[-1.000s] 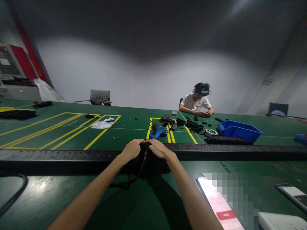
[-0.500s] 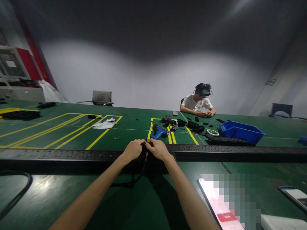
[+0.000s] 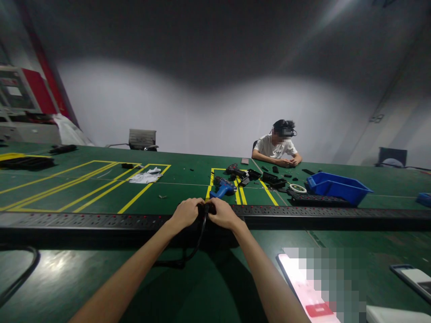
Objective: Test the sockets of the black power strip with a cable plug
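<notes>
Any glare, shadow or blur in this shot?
All in the head view: glare on the table at lower left, dark shadow between the arms, a bright, partly pixelated phone screen; the cable between the left hand and right hand looks dark and soft, its top hard to make out.

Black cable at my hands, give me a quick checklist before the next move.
1. Left hand and right hand side by side at the top of the black cable: ok.
2. Firm grip there: cannot tell, partly hidden.
3. Whole cable in view: not ok, passes behind left forearm.
4. Blue drill not touching right hand: cannot tell.
5. Pink-screened phone apart from socket strip: ok.
</notes>
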{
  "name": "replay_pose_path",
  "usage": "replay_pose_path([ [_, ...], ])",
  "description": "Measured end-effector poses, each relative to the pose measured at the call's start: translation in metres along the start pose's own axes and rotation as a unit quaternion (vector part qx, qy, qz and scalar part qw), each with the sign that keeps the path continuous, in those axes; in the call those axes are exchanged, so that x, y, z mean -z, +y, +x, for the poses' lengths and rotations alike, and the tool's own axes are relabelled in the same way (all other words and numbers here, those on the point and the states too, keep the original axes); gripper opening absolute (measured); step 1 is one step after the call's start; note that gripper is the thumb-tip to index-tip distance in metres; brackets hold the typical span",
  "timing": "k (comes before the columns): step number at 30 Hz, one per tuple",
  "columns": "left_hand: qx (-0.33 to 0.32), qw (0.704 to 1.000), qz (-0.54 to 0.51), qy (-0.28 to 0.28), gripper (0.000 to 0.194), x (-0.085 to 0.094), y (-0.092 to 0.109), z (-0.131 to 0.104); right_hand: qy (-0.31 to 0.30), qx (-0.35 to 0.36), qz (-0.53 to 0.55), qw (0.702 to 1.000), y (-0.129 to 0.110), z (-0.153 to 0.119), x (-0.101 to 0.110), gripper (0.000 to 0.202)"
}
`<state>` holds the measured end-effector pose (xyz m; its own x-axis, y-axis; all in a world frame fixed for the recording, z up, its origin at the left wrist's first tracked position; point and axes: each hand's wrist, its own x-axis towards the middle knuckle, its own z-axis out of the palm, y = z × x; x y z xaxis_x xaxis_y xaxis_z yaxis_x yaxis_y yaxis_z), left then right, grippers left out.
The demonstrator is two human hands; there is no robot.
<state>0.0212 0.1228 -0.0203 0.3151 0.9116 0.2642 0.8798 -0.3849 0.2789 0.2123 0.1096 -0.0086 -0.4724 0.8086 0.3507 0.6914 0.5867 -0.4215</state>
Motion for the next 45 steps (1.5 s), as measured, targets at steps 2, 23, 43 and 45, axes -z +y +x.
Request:
replay_pose_path([
  [2,0.004,1.000,0.000,-0.002,0.036,-0.001,-0.001,0.001,0.001,0.010,-0.028,1.000,-0.001,-0.001,0.000,0.033],
  [23,-0.009,1.000,-0.006,0.002,0.034,-0.002,-0.003,0.001,-0.031,-0.037,-0.162,0.986,-0.013,0.008,0.000,0.039],
  [43,-0.014,1.000,0.000,0.007,0.034,-0.003,-0.003,0.001,-0.038,0.006,-0.028,0.999,0.009,0.012,-0.004,0.033],
  [45,-0.015,1.000,0.001,0.008,0.035,-0.003,-0.003,0.000,-0.038,0.010,-0.013,0.999,0.010,0.013,-0.003,0.034],
])
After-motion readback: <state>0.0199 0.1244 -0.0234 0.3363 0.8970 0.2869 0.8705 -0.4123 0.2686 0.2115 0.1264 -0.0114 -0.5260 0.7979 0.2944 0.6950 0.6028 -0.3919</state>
